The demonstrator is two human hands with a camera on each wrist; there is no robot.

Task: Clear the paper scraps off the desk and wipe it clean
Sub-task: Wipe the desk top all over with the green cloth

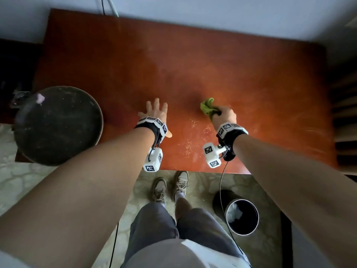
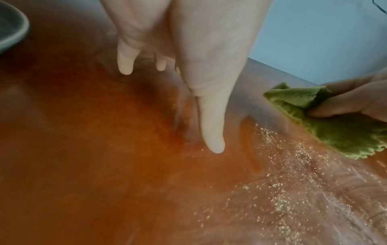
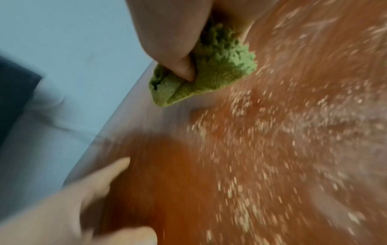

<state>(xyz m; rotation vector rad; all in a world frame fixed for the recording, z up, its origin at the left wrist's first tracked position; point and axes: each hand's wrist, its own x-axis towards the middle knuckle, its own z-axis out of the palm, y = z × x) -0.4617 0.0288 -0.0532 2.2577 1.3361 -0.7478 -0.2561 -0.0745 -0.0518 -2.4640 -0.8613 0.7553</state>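
green cloth [image 1: 207, 108], orange-brown desk [image 1: 193, 55], black bin [image 1: 242, 216]

You stand on a pale patterned carpet [image 1: 15, 180]. A plain pale wall [image 1: 212, 12] runs behind; a round dark stool [image 1: 58, 124] sits left, slatted wooden shelving [image 1: 345, 113] right. Lighting dim.

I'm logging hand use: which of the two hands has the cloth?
The right hand: its fingers are curled round the bunched green cloth on the desk. The left hand lies flat, fingers spread, holding nothing.
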